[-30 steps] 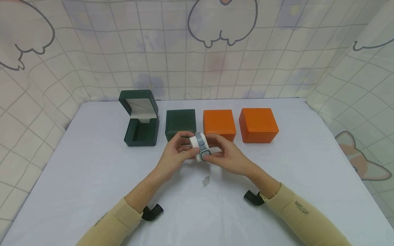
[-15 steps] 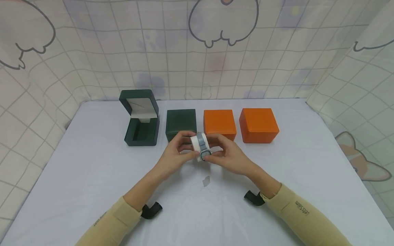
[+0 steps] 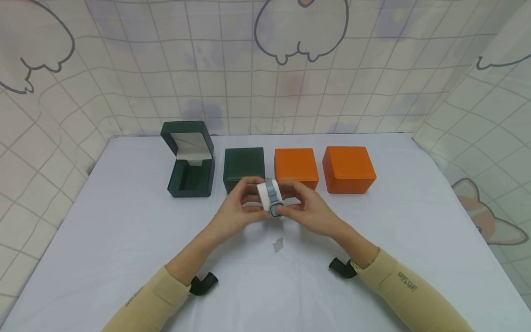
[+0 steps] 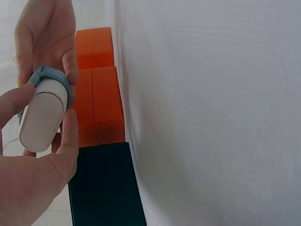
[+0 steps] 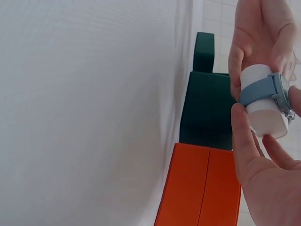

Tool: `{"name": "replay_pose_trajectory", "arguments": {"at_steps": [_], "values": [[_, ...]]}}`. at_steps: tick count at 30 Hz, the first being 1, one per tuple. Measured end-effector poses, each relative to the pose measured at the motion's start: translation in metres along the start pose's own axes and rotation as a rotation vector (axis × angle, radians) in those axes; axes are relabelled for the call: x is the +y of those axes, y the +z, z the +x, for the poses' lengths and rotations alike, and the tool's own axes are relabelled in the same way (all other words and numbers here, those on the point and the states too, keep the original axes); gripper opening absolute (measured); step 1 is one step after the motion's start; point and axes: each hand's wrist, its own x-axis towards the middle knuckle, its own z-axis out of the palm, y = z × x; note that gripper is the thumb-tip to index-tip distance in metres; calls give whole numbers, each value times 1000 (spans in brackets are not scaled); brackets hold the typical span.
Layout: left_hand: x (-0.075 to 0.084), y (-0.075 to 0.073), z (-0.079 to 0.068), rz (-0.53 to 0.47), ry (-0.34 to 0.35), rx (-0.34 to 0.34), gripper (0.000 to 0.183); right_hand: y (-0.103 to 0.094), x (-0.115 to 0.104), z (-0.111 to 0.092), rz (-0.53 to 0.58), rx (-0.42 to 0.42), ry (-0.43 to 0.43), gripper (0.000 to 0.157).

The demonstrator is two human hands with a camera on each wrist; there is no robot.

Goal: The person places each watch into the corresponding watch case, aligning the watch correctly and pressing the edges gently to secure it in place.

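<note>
A wristwatch with a blue-grey strap is wrapped round a white watch cushion, held up between both hands in front of the boxes. My left hand grips the cushion's left end, thumb in front and fingers behind. From the other side my right hand holds it, with the thumb against the round watch face. The left wrist view shows the flat oval end of the cushion and the strap bent over its far end. In the right wrist view the strap circles the cushion's middle.
Behind the hands stands a row of boxes: an opened dark green box with its lid up, a closed green box, and two closed orange boxes. A small grey patch lies on the white tablecloth.
The watch and cushion stay almost in place, shifting only slightly to the right. The left thumb has slid lower along the cushion, and the right hand barely moves.
</note>
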Motion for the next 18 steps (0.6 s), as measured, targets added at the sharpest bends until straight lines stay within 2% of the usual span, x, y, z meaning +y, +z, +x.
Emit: {"name": "replay_pose_trajectory", "arguments": {"at_steps": [4, 10, 18], "values": [[0, 3, -1, 54, 46, 2, 79, 0, 0, 1, -10, 6, 0, 56], [1, 6, -1, 171, 116, 55, 83, 1, -1, 1, -24, 17, 6, 55], [1, 2, -2, 217, 98, 60, 80, 0, -2, -1, -21, 2, 5, 53]]}}
